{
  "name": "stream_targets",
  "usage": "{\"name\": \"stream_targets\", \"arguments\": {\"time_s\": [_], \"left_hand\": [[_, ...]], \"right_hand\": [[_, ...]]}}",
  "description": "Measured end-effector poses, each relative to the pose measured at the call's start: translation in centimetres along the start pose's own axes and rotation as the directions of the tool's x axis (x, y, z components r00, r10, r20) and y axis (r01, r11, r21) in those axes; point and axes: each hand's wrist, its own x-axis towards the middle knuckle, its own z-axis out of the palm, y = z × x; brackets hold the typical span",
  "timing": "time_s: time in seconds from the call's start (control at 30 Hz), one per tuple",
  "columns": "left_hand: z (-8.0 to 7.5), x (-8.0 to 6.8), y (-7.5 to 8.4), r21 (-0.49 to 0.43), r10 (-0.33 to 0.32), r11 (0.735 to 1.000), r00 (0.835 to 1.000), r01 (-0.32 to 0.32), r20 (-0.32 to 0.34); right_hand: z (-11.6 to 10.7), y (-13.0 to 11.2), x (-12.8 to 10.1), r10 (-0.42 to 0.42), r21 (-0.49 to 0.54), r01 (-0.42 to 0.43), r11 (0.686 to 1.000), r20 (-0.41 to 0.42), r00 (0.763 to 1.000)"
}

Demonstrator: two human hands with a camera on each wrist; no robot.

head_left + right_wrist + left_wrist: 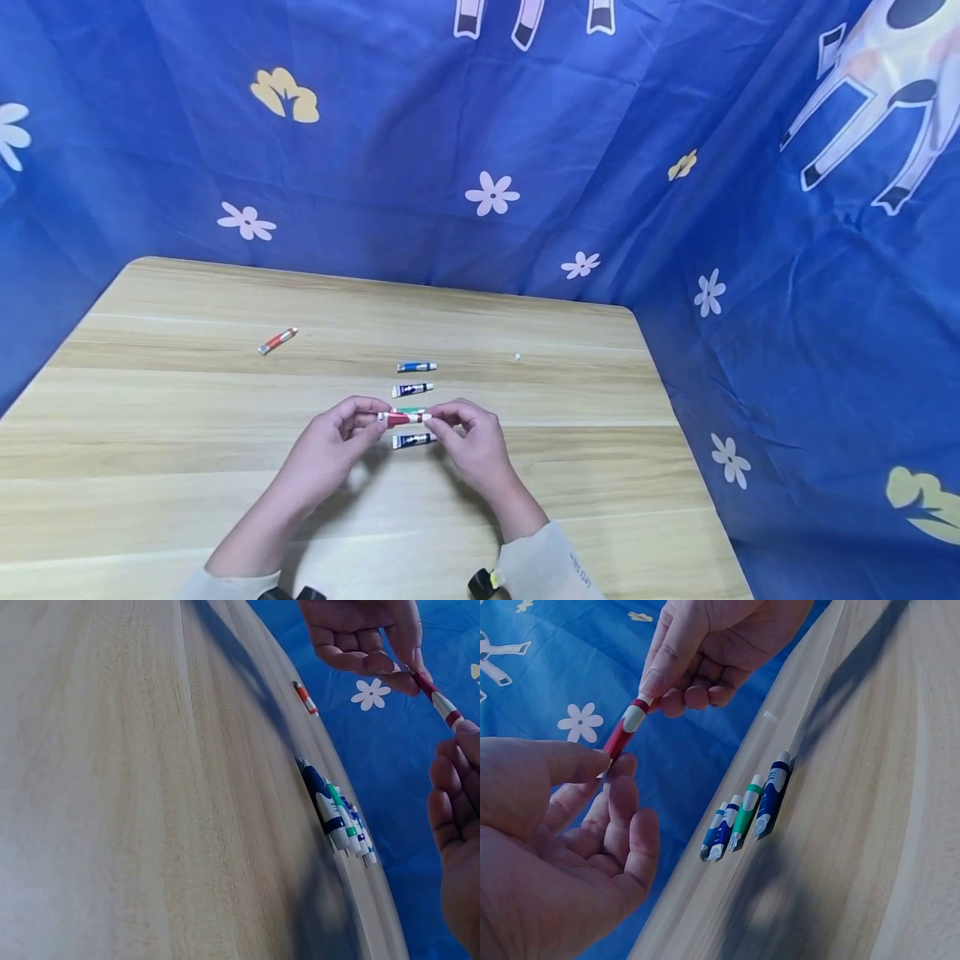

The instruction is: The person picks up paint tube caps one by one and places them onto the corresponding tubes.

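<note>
Above the wooden surface [187,400] — a red paint tube [406,418] held between two hands.
Left hand [327,447] pinches one end, right hand [471,442] the capped end (fingers curled); four tubes lie in a row beneath — blue [416,367], navy [412,389], green [745,816], dark blue [413,440]. An orange tube [277,340] lies well apart.

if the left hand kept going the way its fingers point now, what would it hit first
Probably the right hand. The left hand points rightward along the red tube that both hands pinch by its ends above the table, so the right fingers lie next in line; depth is unclear.
</note>
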Motion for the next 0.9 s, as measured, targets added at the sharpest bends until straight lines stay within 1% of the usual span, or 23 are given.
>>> {"name": "stream_targets", "arguments": {"time_s": [0.13,0.27,0.37,0.57,0.73,0.9], "left_hand": [[0.08,-0.18,0.15,0.011,0.001,1.000,1.000,-0.001,-0.007],[0.10,-0.27,0.20,0.027,-0.004,1.000,1.000,0.004,-0.015],[0.10,-0.28,0.20,0.040,0.001,0.999,1.000,0.000,-0.028],[0.37,-0.33,0.23,0.077,0.024,0.997,0.998,-0.019,-0.059],[0.74,-0.37,-0.17,0.159,0.080,0.985,0.993,-0.066,-0.088],[0.95,-0.52,-0.54,0.228,0.158,0.965,0.981,-0.130,-0.111]], "right_hand": [[0.10,0.11,0.03,0.079,0.040,-0.079,0.996,0.002,0.997],[0.17,0.00,0.10,0.146,0.093,-0.148,0.985,0.025,0.989],[0.22,-0.10,0.12,0.175,0.119,-0.179,0.977,0.044,0.984],[0.24,-0.27,0.08,0.201,0.148,-0.210,0.966,0.071,0.977],[0.25,-0.22,-0.06,0.235,0.153,-0.248,0.957,0.097,0.967],[0.20,0.26,-0.23,0.249,0.159,-0.266,0.951,0.121,0.961]]}}
